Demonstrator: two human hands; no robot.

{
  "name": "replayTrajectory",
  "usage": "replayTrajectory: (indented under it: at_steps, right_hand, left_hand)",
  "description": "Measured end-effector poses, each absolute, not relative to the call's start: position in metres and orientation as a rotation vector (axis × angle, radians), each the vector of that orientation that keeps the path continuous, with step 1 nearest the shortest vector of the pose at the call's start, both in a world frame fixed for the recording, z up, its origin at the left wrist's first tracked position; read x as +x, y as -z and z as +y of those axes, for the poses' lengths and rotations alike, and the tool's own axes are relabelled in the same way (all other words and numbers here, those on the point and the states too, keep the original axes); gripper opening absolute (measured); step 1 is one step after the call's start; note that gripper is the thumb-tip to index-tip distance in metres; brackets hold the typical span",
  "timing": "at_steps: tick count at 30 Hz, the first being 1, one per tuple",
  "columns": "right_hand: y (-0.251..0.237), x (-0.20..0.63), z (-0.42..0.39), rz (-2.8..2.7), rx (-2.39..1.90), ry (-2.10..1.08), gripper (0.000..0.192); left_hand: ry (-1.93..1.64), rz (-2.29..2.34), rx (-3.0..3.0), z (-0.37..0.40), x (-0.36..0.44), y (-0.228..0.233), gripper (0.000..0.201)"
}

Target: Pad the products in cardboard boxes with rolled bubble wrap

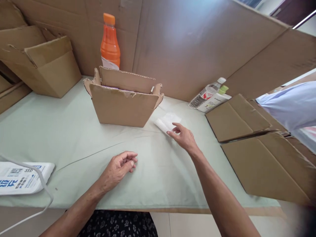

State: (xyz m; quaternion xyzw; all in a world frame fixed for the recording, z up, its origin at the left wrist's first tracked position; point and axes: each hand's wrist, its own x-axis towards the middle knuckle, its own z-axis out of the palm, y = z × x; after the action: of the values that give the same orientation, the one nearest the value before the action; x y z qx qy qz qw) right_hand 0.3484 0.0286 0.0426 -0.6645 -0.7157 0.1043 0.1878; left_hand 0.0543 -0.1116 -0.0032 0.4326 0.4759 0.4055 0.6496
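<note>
Pale green cloth (pixel 81 138) covers the table, with cardboard walls (pixel 177 49) behind. From far off, I see my right hand (pixel 183 135), thumb and fingers apart, at the near edge of a folded white sheet (pixel 165 121); I can't tell if they touch. My left hand (pixel 119 168), loose and half curled, is over the cloth. Left of the sheet sits an open box (pixel 122 107), with an orange bottle (pixel 110 46) behind it. Farther right, a clear bottle (pixel 206 94) leans near brown boxes (pixel 238 117).
</note>
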Motion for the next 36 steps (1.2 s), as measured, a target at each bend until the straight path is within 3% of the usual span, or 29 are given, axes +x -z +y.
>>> replayTrajectory:
  at_steps: [3,8,13,16,19,22,25,27,29,33,36]
  right_hand:
    - [-0.025,0.326,-0.012,-2.075,-1.759,-0.241,0.025]
    - [-0.036,0.299,-0.036,-2.203,-1.392,-0.069,0.026]
    - [-0.037,0.317,0.027,-2.000,-1.958,-0.076,0.053]
    - [-0.024,0.310,0.033,-2.021,-1.996,-0.167,0.049]
    - [-0.018,0.282,-0.012,-2.074,-1.721,-0.149,0.045]
    - [-0.029,0.254,-0.074,-2.265,-1.118,-0.338,0.047]
    - [-0.047,0.248,-0.098,-2.329,-0.812,-0.535,0.032]
    - [-0.049,0.259,-0.082,-2.258,-1.008,-0.522,0.024]
    - [-0.041,0.277,-0.051,-2.218,-1.306,-0.416,0.027]
    - [-0.013,0.308,0.000,-2.137,-1.825,-0.085,0.046]
    - [-0.001,0.318,-0.002,-2.101,-1.898,-0.045,0.041]
  left_hand:
    - [-0.938,1.120,0.937,-0.113,0.053,-0.002,0.040]
    - [-0.998,1.256,0.839,-0.124,0.043,-0.011,0.050]
    - [-0.973,1.280,0.880,-0.132,0.043,-0.017,0.046]
    - [-0.939,1.264,0.878,-0.135,0.046,-0.019,0.049]
    - [-0.972,1.256,0.778,-0.137,0.045,-0.020,0.067]
    - [-1.026,1.206,0.618,-0.136,0.040,-0.022,0.085]
    - [-1.037,1.241,0.593,-0.130,0.034,-0.023,0.091]
    - [-1.009,1.353,0.682,-0.123,0.033,-0.021,0.095]
    - [-0.954,1.502,0.848,-0.115,0.036,-0.019,0.094]
    - [-0.694,1.799,1.412,-0.094,0.050,-0.017,0.069]
    - [-0.569,1.832,1.621,-0.087,0.048,-0.021,0.059]
